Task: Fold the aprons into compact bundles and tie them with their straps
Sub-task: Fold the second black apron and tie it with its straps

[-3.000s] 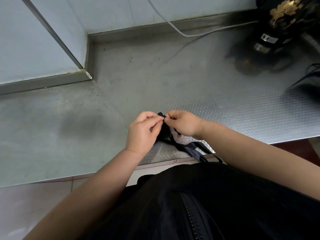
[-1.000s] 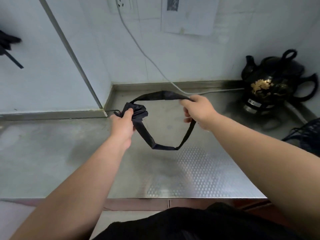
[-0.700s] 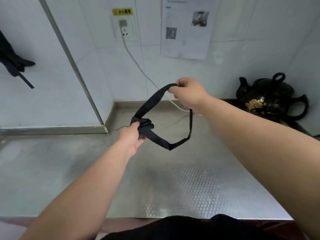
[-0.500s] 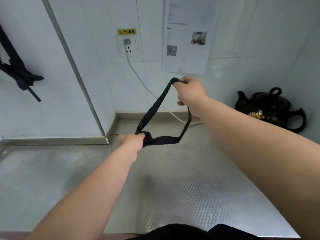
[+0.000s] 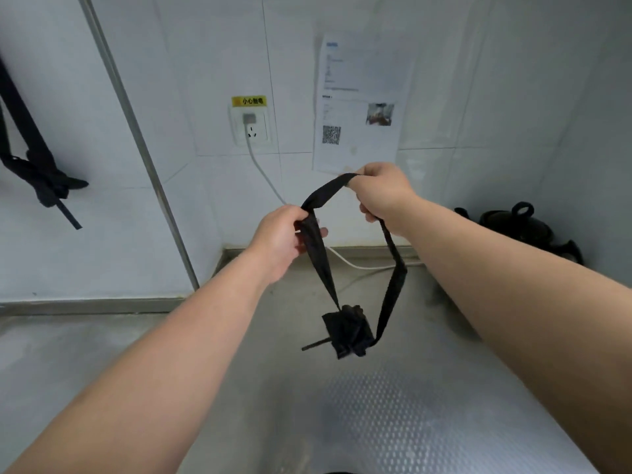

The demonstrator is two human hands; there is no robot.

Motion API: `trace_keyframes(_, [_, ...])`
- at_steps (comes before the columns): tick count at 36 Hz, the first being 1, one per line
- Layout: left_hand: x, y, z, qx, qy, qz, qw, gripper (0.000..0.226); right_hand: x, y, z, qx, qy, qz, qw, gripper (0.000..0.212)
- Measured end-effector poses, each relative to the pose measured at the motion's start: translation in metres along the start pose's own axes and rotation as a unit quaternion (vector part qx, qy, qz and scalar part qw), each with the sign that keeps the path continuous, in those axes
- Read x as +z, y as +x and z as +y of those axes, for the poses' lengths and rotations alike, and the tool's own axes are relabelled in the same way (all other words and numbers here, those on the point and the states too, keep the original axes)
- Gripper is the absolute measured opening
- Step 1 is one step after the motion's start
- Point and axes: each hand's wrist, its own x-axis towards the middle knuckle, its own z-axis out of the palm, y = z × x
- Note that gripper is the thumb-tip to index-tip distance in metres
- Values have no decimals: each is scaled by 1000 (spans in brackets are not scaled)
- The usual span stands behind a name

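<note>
A small black apron bundle (image 5: pixel 347 330), tied tight, dangles in the air above the steel counter (image 5: pixel 393 415). It hangs from a black strap loop (image 5: pixel 393 282). My left hand (image 5: pixel 284 239) grips one side of the loop, fingers curled around it. My right hand (image 5: pixel 379 193) grips the top of the loop, higher and to the right, in front of the wall. A short strap end sticks out to the left of the bundle.
Another tied black apron bundle (image 5: pixel 48 184) hangs on the left wall. A wall socket (image 5: pixel 251 128) feeds a white cable (image 5: pixel 345 260) along the counter's back. A paper notice (image 5: pixel 359 104) is on the wall. A black kettle (image 5: pixel 516 229) stands at the back right.
My left hand let go of the bundle and now holds the strap higher up. The bundle dropped and hangs free below. The view tilted further up the wall.
</note>
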Motion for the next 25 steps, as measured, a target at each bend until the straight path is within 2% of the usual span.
trace_keyframes(2, [1,-5,7,-17,37,-54,998,17,-7,1,2,13,4,13,1000,29])
trace_keyframes(5, [10,-12,22,-42,176,-148,972,19,-10,0,-10,4,-7,-7,1000,17])
trace_keyframes(8, [16,-9,41,41,197,-94,975,21,-9,-2,-31,-32,1,-30,999,18])
trace_keyframes(11, [6,0,63,125,116,-2,985,24,-17,-1,-44,-59,-5,-31,998,17])
trace_keyframes(14, [-10,5,82,157,18,89,983,25,-25,0,-48,-61,26,-19,998,13])
trace_keyframes(17, [-16,7,93,151,-66,158,974,23,-29,3,-47,-29,129,10,991,14])
trace_keyframes(19, [-16,7,96,142,-91,169,971,21,-31,2,-50,3,213,5,977,13])
trace_keyframes(21, [-12,5,99,139,-78,147,976,17,-33,-1,-57,13,275,-8,961,15])
trace_keyframes(25, [1,2,108,157,-94,96,978,13,-37,-3,-73,-14,287,-2,958,22])
